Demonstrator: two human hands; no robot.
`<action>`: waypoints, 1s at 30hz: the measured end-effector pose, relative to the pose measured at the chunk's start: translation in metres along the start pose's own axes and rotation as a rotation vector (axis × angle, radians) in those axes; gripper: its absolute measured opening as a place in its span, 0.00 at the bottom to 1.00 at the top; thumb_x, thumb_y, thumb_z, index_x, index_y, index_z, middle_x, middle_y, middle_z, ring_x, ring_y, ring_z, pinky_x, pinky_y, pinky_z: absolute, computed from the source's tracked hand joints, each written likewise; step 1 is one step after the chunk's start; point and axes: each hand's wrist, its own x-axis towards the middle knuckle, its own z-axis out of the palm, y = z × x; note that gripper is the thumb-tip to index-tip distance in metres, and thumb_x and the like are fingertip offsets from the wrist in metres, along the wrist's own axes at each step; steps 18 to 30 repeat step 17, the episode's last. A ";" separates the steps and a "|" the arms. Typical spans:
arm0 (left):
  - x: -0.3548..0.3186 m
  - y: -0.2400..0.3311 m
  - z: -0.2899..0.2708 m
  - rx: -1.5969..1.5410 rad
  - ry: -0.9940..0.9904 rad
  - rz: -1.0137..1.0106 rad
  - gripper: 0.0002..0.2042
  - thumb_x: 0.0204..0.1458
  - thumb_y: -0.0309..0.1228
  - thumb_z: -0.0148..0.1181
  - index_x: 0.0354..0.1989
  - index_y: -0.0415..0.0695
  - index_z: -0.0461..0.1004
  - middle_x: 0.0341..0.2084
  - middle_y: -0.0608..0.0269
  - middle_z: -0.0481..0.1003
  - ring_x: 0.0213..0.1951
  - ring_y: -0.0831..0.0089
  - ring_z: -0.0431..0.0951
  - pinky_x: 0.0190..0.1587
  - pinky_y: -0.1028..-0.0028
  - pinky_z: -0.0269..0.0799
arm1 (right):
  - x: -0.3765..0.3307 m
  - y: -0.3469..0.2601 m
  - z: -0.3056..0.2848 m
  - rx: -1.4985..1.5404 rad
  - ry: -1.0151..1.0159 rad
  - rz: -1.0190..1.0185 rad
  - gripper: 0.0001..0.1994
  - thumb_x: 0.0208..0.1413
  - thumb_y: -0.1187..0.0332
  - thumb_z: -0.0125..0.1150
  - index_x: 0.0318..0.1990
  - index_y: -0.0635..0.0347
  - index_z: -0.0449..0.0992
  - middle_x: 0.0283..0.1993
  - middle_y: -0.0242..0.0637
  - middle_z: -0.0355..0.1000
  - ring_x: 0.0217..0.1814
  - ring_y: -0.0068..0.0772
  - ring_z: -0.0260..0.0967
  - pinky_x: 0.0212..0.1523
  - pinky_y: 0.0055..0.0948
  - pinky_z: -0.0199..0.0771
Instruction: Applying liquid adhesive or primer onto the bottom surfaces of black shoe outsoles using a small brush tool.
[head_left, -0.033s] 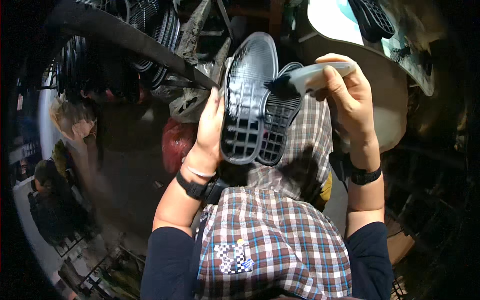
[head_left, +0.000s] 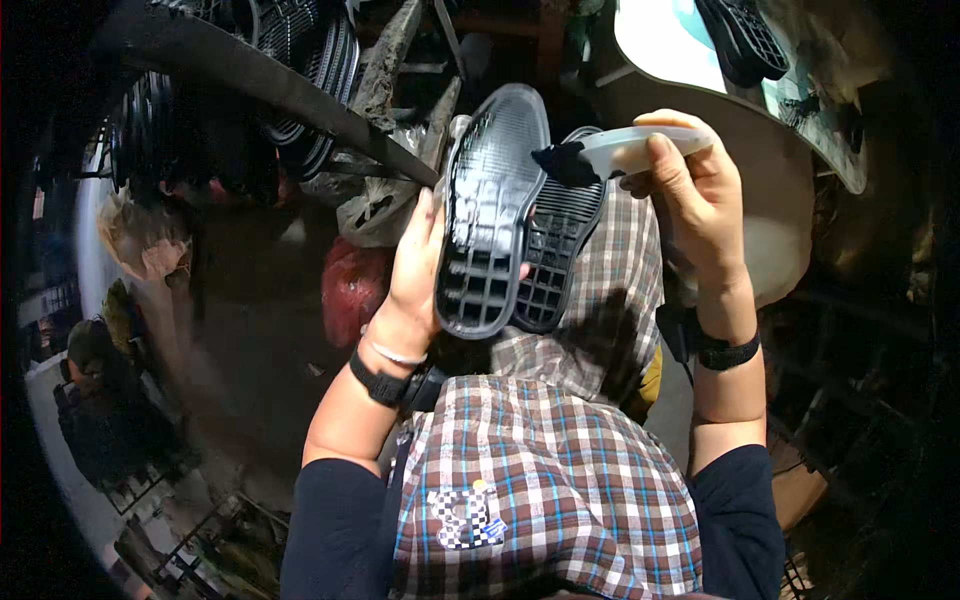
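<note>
My left hand (head_left: 418, 265) holds two black shoe soles by their left side, with its fingers partly hidden behind them. The front sole (head_left: 487, 225) shows ribs at its upper part and a grid of square hollows lower down; wet-looking glare lies across it. Behind and to its right is the second sole (head_left: 555, 245), partly covered. My right hand (head_left: 695, 190) pinches the pale handle of a brush (head_left: 625, 150) between thumb and fingers. The brush's black tip points left, beside the front sole's right edge and over the second sole's upper part. Whether it touches cannot be told.
A pale-topped table (head_left: 670, 50) with more black soles (head_left: 742, 45) stands at the upper right. A dark metal bar (head_left: 270, 75) crosses the upper left, near a rack of soles (head_left: 330, 80). A red bag (head_left: 352, 290) lies left of my left hand. Checked cloth (head_left: 550, 450) covers my lap.
The soles have shifted slightly down toward me, and more of a gap shows between them. The brush tip, blurred against the front sole's edge before, now shows sharply a little to the right.
</note>
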 end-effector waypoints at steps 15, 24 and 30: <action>-0.026 -0.053 -0.027 -0.235 0.035 -0.209 0.34 0.63 0.58 0.24 0.66 0.46 0.58 0.60 0.49 0.66 0.56 0.49 0.72 0.55 0.40 0.67 | -0.007 0.051 0.001 -0.856 -0.455 -0.544 0.13 0.47 0.79 0.58 0.42 0.57 0.74 0.37 0.38 0.74 0.36 0.41 0.75 0.34 0.32 0.77; -0.022 -0.052 -0.024 -0.055 0.047 -0.236 0.35 0.62 0.59 0.23 0.71 0.49 0.48 0.66 0.51 0.56 0.62 0.48 0.64 0.57 0.40 0.64 | -0.003 0.053 -0.008 -0.938 -0.460 -0.528 0.12 0.49 0.77 0.57 0.43 0.56 0.74 0.37 0.38 0.74 0.37 0.41 0.74 0.34 0.31 0.77; -0.022 -0.052 -0.024 -0.055 0.047 -0.236 0.35 0.62 0.59 0.23 0.71 0.49 0.48 0.66 0.51 0.56 0.62 0.48 0.64 0.57 0.40 0.64 | -0.003 0.053 -0.008 -0.938 -0.460 -0.528 0.12 0.49 0.77 0.57 0.43 0.56 0.74 0.37 0.38 0.74 0.37 0.41 0.74 0.34 0.31 0.77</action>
